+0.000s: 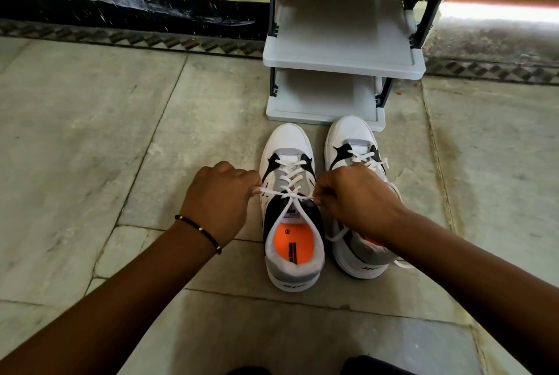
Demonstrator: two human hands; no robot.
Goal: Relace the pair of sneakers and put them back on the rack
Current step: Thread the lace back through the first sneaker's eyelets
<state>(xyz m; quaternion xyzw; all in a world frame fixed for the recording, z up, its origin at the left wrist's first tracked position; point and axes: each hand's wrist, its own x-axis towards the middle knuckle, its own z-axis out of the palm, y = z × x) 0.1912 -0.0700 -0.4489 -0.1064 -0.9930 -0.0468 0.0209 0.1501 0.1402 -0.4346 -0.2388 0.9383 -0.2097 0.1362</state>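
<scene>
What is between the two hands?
In the head view, the left sneaker sits between the left hand and the right hand. Its white lace stretches tight across from one hand to the other.

matt plastic rack (341,60), worn stone floor (90,148)

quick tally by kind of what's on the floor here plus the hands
sneakers: 2 (left one, right one)
shoe rack: 1
hands: 2 (left hand, right hand), each pinching the lace of the left sneaker
total: 5
</scene>
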